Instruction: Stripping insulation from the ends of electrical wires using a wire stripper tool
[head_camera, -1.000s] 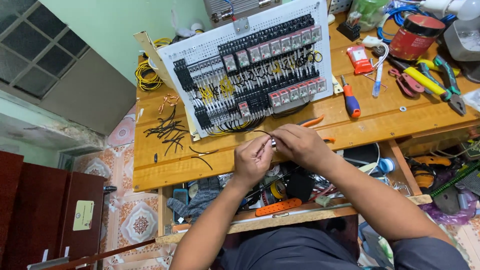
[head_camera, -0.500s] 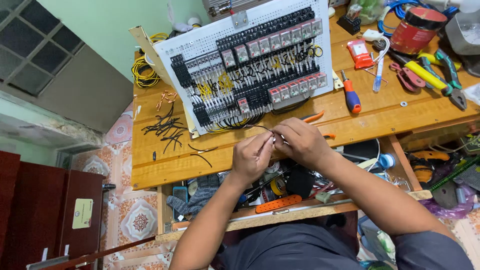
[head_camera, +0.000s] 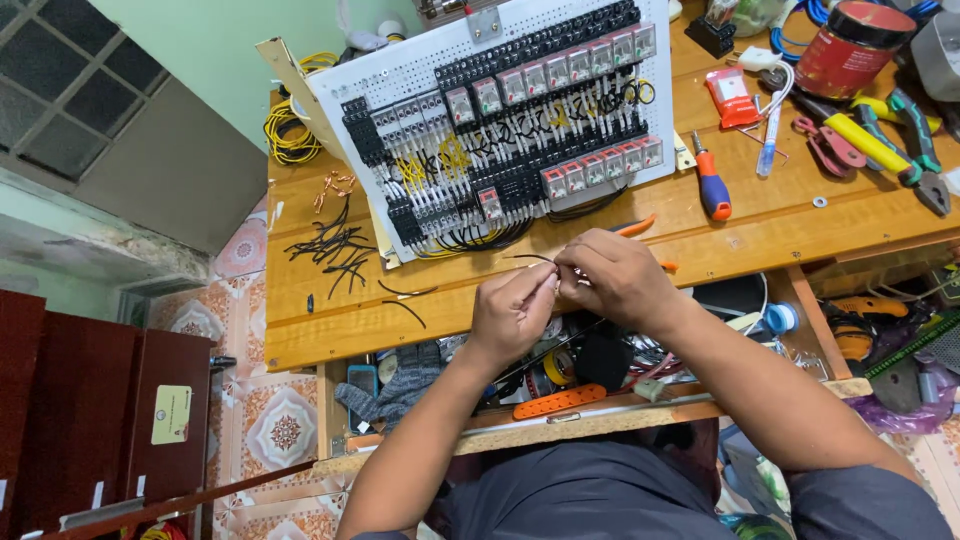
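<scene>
My left hand (head_camera: 512, 312) and my right hand (head_camera: 618, 278) meet above the front edge of the wooden table (head_camera: 760, 235). Between their fingertips they pinch a short black wire (head_camera: 530, 258), whose free end curves out to the left. Just beyond the hands lies a white perforated panel (head_camera: 505, 120) packed with black terminal blocks, relays with red labels, and black and yellow wiring.
Cut black wire pieces (head_camera: 335, 255) lie left of the panel, with a yellow wire coil (head_camera: 285, 135) behind. A red-and-blue screwdriver (head_camera: 712, 185), pliers (head_camera: 885, 145) and a red can (head_camera: 852, 45) sit right. An orange-handled tool (head_camera: 632, 226) lies by my right hand. A cluttered shelf (head_camera: 560, 400) is below.
The view has shifted slightly. Both hands stay together on the wire, with the fingers working it; its free end now points more to the left.
</scene>
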